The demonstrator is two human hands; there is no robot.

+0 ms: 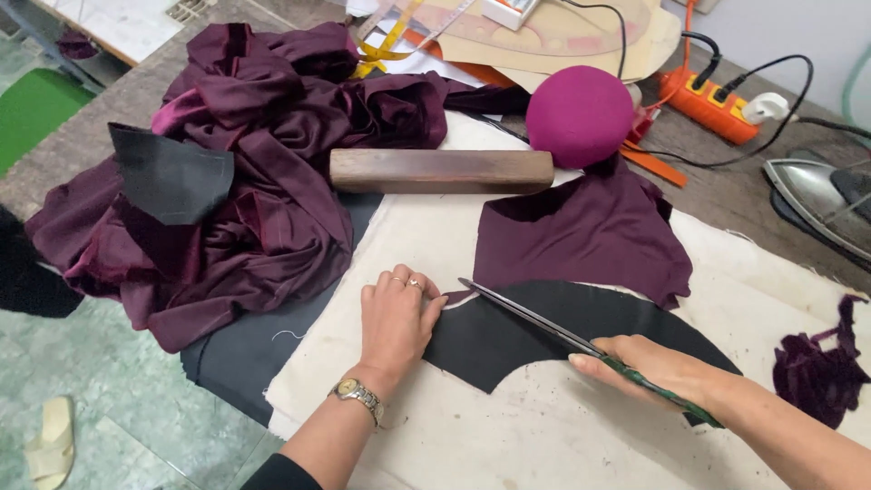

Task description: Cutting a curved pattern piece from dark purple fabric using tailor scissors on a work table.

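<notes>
A curved black fabric piece (544, 331) is laid on the cream padded cloth (562, 436) that covers the near part of the worktop. It is pressed flat at its left end by the left hand (395, 322), whose fingers are held together and stretched out flat, palm down; a ring and a wristwatch (356, 395) are worn on that arm. A pair of long scissors (553, 331) is gripped by the right hand (658, 367), the fingers being closed round the green handles. The blades are laid across the black piece, pointing towards the left hand, and the tip is seen just beside its fingertips; whether the blades are parted cannot be told.

A smaller maroon fabric piece (581, 227) is spread just behind the black piece, its near edge touching it. A wooden block (442, 170) is set further back, with a round magenta cushion (579, 116) beside its right end. A heap of maroon cloth (245, 163) is piled towards the left edge, and a black offcut (168, 177) is laid on it. An orange power strip (712, 107) and an iron (817, 200) are found towards the far right corner, and maroon scraps (821, 367) at the right edge.
</notes>
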